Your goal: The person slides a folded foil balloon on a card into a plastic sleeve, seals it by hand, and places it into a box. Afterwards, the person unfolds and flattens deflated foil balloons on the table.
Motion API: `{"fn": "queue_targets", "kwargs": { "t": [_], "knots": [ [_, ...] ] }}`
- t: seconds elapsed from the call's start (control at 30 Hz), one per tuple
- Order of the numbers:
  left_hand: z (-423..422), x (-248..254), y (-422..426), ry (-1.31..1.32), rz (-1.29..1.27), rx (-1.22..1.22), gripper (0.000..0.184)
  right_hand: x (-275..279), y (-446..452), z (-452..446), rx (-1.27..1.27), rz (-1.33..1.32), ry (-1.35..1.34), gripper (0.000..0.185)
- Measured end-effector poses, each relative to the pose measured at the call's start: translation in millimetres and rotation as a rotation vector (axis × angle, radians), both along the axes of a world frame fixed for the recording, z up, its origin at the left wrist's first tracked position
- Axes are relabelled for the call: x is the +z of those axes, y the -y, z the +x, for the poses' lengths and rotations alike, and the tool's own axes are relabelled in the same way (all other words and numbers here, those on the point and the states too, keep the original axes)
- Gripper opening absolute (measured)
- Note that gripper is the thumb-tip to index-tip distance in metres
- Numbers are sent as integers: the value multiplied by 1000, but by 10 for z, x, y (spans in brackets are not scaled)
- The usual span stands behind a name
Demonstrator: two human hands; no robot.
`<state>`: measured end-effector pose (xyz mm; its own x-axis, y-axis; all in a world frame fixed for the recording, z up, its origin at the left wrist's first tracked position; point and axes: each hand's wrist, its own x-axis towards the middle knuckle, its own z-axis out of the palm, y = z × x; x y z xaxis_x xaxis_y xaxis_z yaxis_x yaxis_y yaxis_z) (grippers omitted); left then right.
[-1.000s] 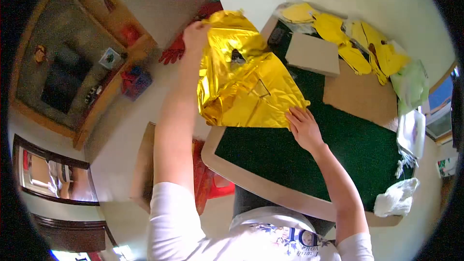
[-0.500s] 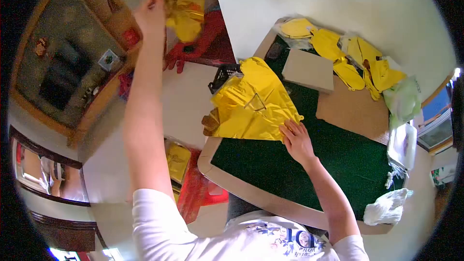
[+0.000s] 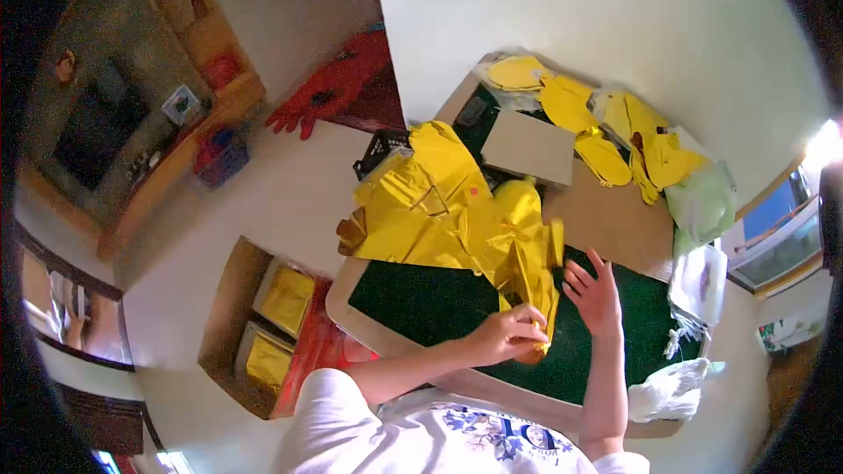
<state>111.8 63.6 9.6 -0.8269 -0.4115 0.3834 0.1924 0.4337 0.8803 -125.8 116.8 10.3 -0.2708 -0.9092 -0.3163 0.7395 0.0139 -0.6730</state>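
Observation:
My left hand (image 3: 507,334) is closed on the lower end of a crumpled gold foil piece (image 3: 518,237), low over the table near its front edge. My right hand (image 3: 594,295) is raised just right of that foil, fingers apart, holding nothing. A larger gold foil sheet (image 3: 413,211) lies spread over the left part of the green-topped table (image 3: 421,294), with folds across it. The held piece overlaps its right side.
A grey box (image 3: 529,147) and brown cardboard (image 3: 606,219) lie behind my hands. Yellow pieces (image 3: 566,102) line the back. Plastic bags (image 3: 672,391) sit at right. An open carton (image 3: 233,320) with gold packs stands at left, a black basket (image 3: 383,151) behind the foil.
My left hand has swung from the upper left down to the table front, bringing the smaller foil piece along. My right hand has let go of the large sheet and opened.

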Motion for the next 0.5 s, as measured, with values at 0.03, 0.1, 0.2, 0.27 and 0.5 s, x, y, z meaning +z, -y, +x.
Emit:
{"fn": "queue_targets", "kwargs": {
  "t": [0.03,0.1,0.2,0.27,0.5],
  "knots": [
    [21,-59,-62,115,71,-31,30,-29,-109,-16,61,-15,-113,55],
    [63,-80,-52,204,62,-107,36,-32,-242,66,127,69,-314,55],
    [212,-18,394,285,-86,-281,60,-378,-389,215,91,180,-797,41],
    [449,337,1008,530,328,-38,54,-623,-457,298,4,142,-1021,32],
    [1797,-1053,3756,562,220,1380,40,-808,-493,425,-198,109,-1229,18]
  ]
}}
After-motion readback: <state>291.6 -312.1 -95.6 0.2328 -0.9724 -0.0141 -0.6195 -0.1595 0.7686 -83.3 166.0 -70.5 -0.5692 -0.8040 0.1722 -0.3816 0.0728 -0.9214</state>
